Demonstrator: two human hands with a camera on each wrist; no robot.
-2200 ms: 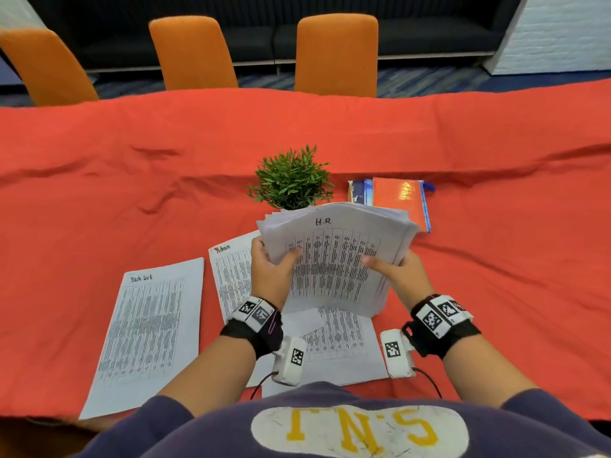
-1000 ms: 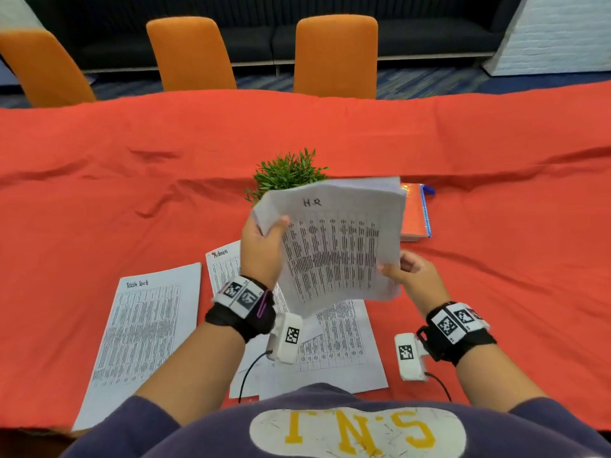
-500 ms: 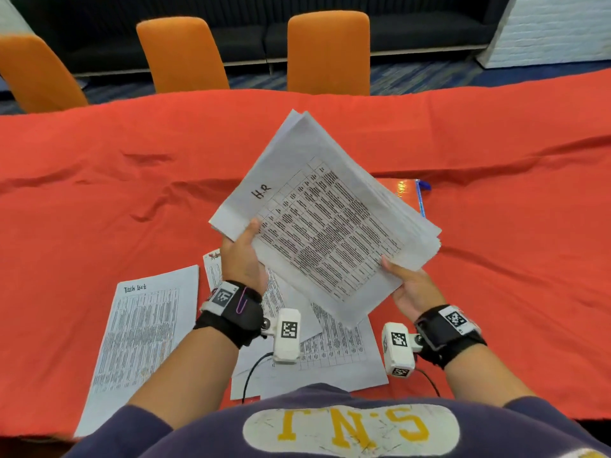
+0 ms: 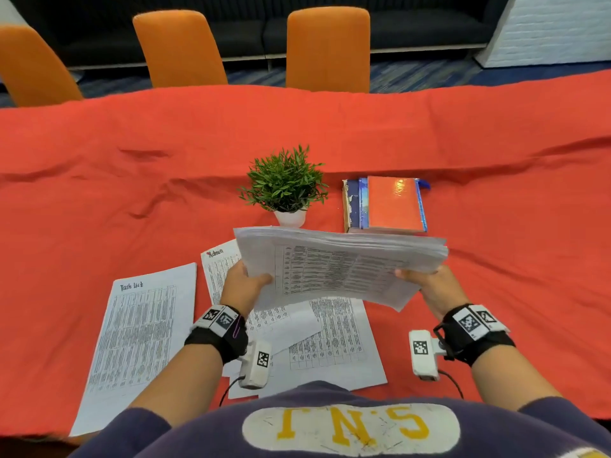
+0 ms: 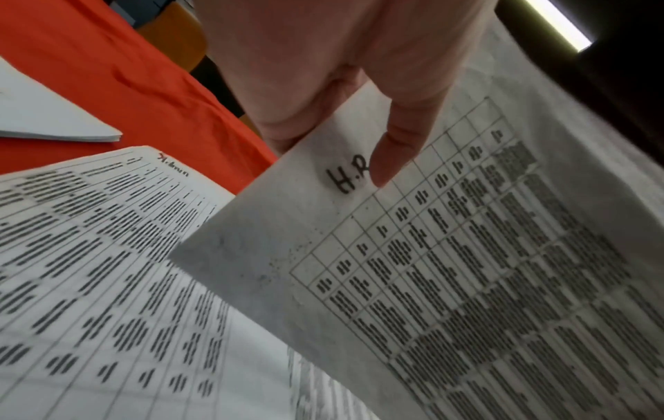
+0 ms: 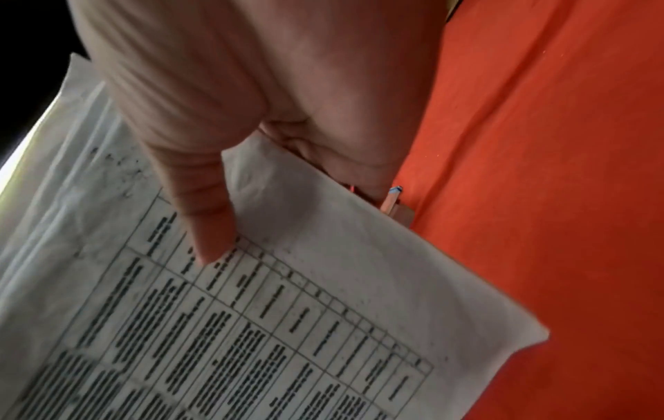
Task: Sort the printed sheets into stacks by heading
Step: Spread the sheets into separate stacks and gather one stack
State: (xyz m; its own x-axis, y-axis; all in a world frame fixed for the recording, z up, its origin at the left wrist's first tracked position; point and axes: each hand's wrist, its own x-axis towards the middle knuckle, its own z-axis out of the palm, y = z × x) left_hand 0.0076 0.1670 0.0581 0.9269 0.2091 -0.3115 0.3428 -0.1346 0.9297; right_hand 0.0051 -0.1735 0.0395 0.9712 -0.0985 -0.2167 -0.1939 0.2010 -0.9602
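Note:
I hold a thick bundle of printed sheets [image 4: 337, 266] above the table, lying sideways and nearly flat. My left hand [image 4: 243, 285] grips its left end, thumb on top beside the handwritten "H.R" heading [image 5: 346, 177]. My right hand [image 4: 429, 284] grips the right end, thumb [image 6: 204, 227] pressed on the top sheet [image 6: 323, 284]. On the red cloth lie a "Task list" sheet [image 4: 139, 338] at the left, an "Admin" sheet [image 4: 220, 269] beside it, and another printed sheet [image 4: 334, 342] under the bundle, its heading hidden.
A small potted plant [image 4: 286, 186] stands just beyond the bundle. A stack of books [image 4: 386, 204] with an orange cover lies to its right. The red tablecloth [image 4: 512, 226] covers the table. Three orange chairs [image 4: 327, 47] line the far edge.
The bundle was held upright facing me, then tilted diagonally; now it is turned sideways and lowered nearly flat over the sheets on the table. Both hands keep their grip.

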